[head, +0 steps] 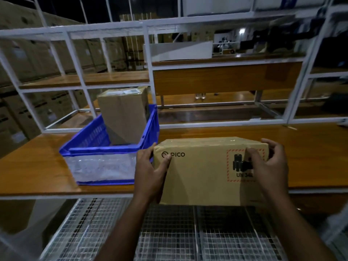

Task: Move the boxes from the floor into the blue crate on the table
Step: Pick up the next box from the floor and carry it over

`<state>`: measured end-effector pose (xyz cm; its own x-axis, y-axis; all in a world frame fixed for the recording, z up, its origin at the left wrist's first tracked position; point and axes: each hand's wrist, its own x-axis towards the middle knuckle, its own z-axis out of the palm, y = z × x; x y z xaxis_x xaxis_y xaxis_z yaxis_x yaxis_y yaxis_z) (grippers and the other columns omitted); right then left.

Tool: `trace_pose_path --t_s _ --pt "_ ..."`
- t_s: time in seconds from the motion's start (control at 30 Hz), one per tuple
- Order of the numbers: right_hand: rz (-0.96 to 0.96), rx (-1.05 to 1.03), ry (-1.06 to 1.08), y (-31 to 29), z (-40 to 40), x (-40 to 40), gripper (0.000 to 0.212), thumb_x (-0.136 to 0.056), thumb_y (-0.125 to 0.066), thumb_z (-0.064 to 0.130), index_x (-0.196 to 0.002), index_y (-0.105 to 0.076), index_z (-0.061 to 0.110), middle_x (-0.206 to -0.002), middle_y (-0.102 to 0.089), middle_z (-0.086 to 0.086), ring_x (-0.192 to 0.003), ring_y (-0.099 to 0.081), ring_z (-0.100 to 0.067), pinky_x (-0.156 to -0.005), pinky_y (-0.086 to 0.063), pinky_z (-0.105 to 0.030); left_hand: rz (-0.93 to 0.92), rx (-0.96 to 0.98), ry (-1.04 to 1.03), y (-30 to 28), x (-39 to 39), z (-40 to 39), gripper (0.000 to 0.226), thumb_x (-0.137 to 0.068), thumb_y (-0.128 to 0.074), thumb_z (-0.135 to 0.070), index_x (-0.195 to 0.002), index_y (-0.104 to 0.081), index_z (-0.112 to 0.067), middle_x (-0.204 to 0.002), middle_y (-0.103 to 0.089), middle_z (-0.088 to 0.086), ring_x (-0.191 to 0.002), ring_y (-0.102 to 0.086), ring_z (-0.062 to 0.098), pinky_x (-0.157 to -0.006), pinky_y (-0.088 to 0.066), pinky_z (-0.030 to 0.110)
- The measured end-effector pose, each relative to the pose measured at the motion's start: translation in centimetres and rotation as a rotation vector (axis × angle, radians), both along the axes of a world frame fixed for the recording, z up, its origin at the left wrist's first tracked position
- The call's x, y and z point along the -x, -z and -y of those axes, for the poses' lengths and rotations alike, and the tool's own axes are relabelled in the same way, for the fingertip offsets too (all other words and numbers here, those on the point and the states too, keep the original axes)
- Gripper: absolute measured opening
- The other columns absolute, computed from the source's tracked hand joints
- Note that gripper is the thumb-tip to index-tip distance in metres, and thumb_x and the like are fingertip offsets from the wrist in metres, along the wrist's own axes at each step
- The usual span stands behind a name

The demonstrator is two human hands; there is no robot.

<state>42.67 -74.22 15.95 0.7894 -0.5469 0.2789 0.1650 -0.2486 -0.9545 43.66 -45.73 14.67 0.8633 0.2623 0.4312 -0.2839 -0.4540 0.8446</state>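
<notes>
I hold a brown cardboard box (203,178) printed with "PICO" and a red-framed battery label, at the front edge of the wooden table (37,166), just right of the blue crate (150,127). My left hand (150,170) grips its left end, thumb on the front face. My right hand (269,164) grips its right end, fingers curled over the top corner. Another brown box (122,113) stands tilted inside the crate, leaning toward the back right. The crate's front wall is whitish and translucent.
A white metal frame (148,63) with wooden shelves rises behind the table. A wire mesh surface (169,232) lies below the table's front edge. Stacked cartons (22,59) fill the left background.
</notes>
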Motion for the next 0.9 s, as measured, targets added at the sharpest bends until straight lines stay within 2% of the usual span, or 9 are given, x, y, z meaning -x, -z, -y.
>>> trace_pose_path --t_s 0.1,0.23,0.37,0.6,0.7,0.77,0.8,0.83,0.9 --pt "-0.039 0.006 0.0 0.6 0.3 -3.5 0.042 -0.09 -0.068 0.035 -0.126 -0.046 0.032 -0.115 -0.063 -0.002 -0.093 -0.067 -0.015 -0.06 -0.058 -0.033 -0.04 -0.037 0.049 1.2 -4.1 0.0 0.061 -0.089 -0.075 -0.035 -0.142 -0.05 -0.02 -0.124 -0.048 -0.004 -0.116 -0.053 0.011 -0.099 -0.047 0.03" --pt "-0.082 -0.009 0.015 1.5 0.1 -7.5 0.041 -0.091 -0.068 0.033 -0.126 -0.046 0.029 -0.118 -0.062 -0.004 -0.096 -0.065 -0.015 -0.06 -0.054 -0.028 -0.044 -0.057 0.068 1.9 -8.9 -0.1 0.065 -0.088 -0.077 -0.033 -0.144 -0.046 -0.025 -0.125 -0.046 -0.004 -0.114 -0.05 0.007 -0.098 -0.046 0.027" --pt "-0.106 -0.035 0.06 2.7 -0.5 -10.6 0.039 -0.092 -0.067 0.03 -0.123 -0.043 0.032 -0.119 -0.059 -0.004 -0.099 -0.064 -0.019 -0.062 -0.056 -0.034 -0.084 -0.12 0.118 2.5 -12.2 -0.3 0.071 -0.086 -0.078 -0.037 -0.146 -0.041 -0.034 -0.12 -0.041 -0.007 -0.103 -0.047 -0.006 -0.082 -0.038 0.008" --pt "-0.209 -0.005 0.073 6.0 -0.4 -13.9 0.048 -0.092 -0.067 0.034 -0.134 -0.044 0.032 -0.137 -0.049 -0.004 -0.117 -0.056 -0.026 -0.08 -0.059 -0.048 -0.158 -0.103 0.133 4.9 -15.5 0.6 0.062 -0.079 -0.059 -0.069 -0.125 -0.06 -0.028 -0.118 -0.04 -0.006 -0.109 -0.053 0.008 -0.081 -0.046 0.015" --pt "-0.208 0.063 0.067 6.7 -0.3 -14.8 0.05 -0.095 -0.066 0.031 -0.139 -0.043 0.024 -0.142 -0.044 -0.004 -0.118 -0.05 -0.02 -0.077 -0.055 -0.038 -0.163 -0.157 0.12 5.8 -16.3 0.9 0.054 -0.081 -0.062 -0.066 -0.122 -0.058 -0.03 -0.118 -0.038 -0.01 -0.111 -0.051 0.005 -0.077 -0.042 0.009" --pt "-0.247 0.178 0.08 6.6 -0.4 -15.7 0.05 -0.096 -0.062 0.031 -0.141 -0.043 0.019 -0.147 -0.041 -0.006 -0.124 -0.046 -0.022 -0.08 -0.052 -0.036 -0.151 -0.238 0.074 5.6 -17.3 1.2 0.043 -0.086 -0.068 -0.056 -0.119 -0.059 -0.03 -0.119 -0.037 -0.014 -0.117 -0.049 0.008 -0.079 -0.041 0.011" --pt "-0.289 0.327 0.11 6.4 -0.6 -16.1 0.048 -0.097 -0.06 0.031 -0.141 -0.046 0.016 -0.151 -0.04 -0.009 -0.133 -0.042 -0.027 -0.095 -0.049 -0.043 -0.129 -0.312 0.045 5.3 -17.6 1.6 0.039 -0.087 -0.07 -0.052 -0.118 -0.06 -0.029 -0.123 -0.038 -0.014 -0.125 -0.045 0.01 -0.086 -0.04 0.014" --pt "-0.311 0.536 0.157 6.3 -0.7 -16.5 0.044 -0.096 -0.06 0.029 -0.137 -0.052 0.014 -0.154 -0.039 -0.013 -0.142 -0.034 -0.031 -0.112 -0.035 -0.05 -0.1 -0.39 0.026 5.0 -18.0 2.0 0.039 -0.088 -0.071 -0.049 -0.119 -0.062 -0.028 -0.129 -0.039 -0.013 -0.134 -0.038 0.012 -0.095 -0.04 0.019" --pt "-0.274 0.879 0.186 5.5 -1.3 -17.6 0.032 -0.09 -0.061 0.022 -0.121 -0.065 0.014 -0.151 -0.044 -0.017 -0.148 -0.026 -0.032 -0.121 -0.004 -0.05 -0.061 -0.49 0.059 4.1 -18.7 3.4 0.043 -0.089 -0.071 -0.048 -0.126 -0.063 -0.027 -0.146 -0.042 -0.006 -0.148 -0.025 0.013 -0.113 -0.036 0.032"
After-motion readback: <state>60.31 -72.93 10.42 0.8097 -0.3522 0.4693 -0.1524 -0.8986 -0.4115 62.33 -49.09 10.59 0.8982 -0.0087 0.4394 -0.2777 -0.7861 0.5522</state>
